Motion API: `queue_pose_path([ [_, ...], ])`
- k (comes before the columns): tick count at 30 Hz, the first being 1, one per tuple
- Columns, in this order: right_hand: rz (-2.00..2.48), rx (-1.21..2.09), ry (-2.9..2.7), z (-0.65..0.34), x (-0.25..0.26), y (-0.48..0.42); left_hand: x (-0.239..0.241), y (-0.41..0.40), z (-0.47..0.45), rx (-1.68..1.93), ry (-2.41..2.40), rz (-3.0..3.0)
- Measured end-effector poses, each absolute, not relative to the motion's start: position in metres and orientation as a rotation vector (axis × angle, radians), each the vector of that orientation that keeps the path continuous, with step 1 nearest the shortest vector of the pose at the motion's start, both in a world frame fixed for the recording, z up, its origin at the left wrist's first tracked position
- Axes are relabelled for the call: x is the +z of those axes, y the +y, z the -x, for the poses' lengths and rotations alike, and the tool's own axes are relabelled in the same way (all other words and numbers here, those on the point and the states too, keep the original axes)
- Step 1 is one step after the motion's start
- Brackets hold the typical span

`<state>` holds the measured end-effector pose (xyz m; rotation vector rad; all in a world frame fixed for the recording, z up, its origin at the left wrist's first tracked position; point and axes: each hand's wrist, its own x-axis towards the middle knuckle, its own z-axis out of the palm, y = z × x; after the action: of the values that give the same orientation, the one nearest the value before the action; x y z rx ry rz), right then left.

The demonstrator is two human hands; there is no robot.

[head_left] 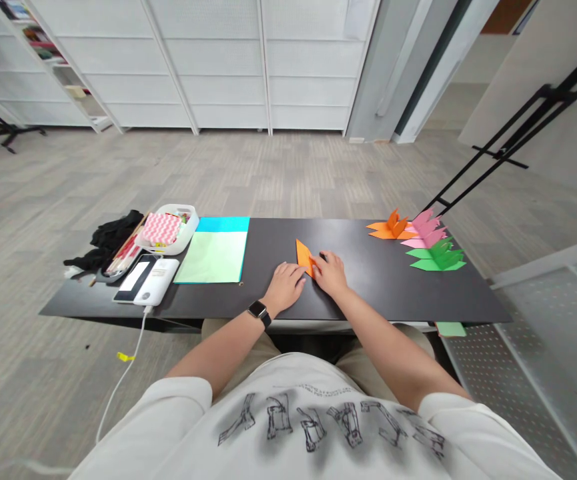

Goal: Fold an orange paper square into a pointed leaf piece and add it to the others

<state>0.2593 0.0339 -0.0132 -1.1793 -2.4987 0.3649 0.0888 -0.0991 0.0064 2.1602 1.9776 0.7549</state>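
Note:
A small folded piece of orange origami paper (303, 253) lies on the black table in front of me, its pointed end toward the far side. My left hand (287, 285), with a black watch on the wrist, grips the paper's near left edge with curled fingers. From the other side, my right hand (330, 273) has its fingers closed on the paper's right edge. A small dark thing (323, 256) shows by the right fingers; its kind is unclear. The hands partly cover the paper's lower part.
Left of my hands lie light green and blue paper sheets (215, 257), a white power bank (157, 281) with a cable, a white basket (188, 230) and black cloth (115, 230). Folded orange (392, 227), pink (425, 230) and green (437, 257) paper shapes stand at right.

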Motion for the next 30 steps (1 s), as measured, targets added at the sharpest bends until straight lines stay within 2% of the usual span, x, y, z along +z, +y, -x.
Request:
queue_pose_path([
  [4, 1.085, 0.463, -2.605, -0.262, -0.011, 0.044, 0.006, -0.087, -0.065, 0.770, 2.082, -2.097],
  [13, 0.805, 0.573, -2.753, -0.260, -0.002, 0.072, -0.011, -0.060, -0.038, 0.729, 1.836, -2.368],
  [23, 0.678, 0.343, -2.602, -0.281, -0.017, 0.043, -0.007, -0.067, -0.043, 0.631, 1.952, -2.468],
  [30, 0.640, 0.309, -2.589, -0.278, -0.022, 0.044, -0.002, -0.068, -0.051, 0.747, 1.818, -2.438],
])
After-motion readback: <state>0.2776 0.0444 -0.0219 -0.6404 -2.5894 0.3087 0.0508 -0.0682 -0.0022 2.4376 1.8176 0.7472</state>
